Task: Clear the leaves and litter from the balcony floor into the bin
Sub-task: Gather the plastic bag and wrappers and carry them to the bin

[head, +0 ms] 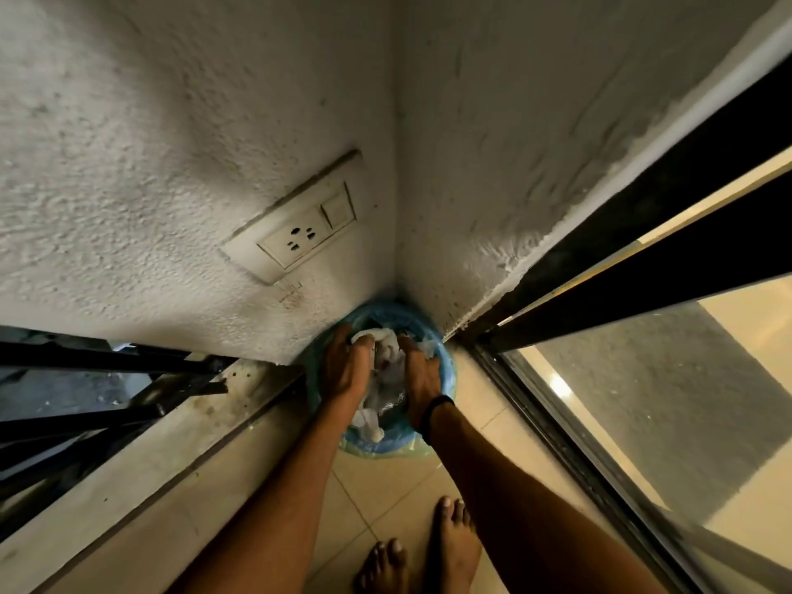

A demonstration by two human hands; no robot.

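One bin (394,443), white litter (388,360) inside

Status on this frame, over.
Left hand grips white litter inside bin. Right hand on it, grip unclear. Nothing else in the way.

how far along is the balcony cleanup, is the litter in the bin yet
Done: white litter fills the blue bin in the corner. In hand: both hands are down in it, the left hand pinching a white piece, the right hand on the pile, grip unclear. Left: small specks lie on the ledge beside the railing; little of the floor is in view.
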